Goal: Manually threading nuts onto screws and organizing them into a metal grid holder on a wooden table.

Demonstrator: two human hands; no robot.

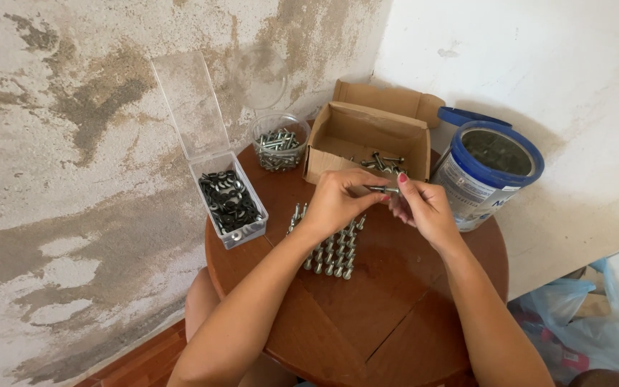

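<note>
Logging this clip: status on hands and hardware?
Both hands, left hand and right hand, pinch one bolt above the table. Bolt rows lie beneath. Nothing in the way.

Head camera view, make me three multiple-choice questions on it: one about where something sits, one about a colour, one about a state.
1. Where is the clear plastic box of washers?
A. left edge of the round wooden table
B. on the floor
C. inside the cardboard box

2. What colour is the rim of the tin can?
A. red
B. blue
C. green

3. How is the bolt held?
A. lying loose
B. left hand only
C. between both hands

Answers: 1 A, it stands by the table's left rim. 2 B, rim and lid are blue. 3 C, the left hand and right hand pinch it together.
</note>
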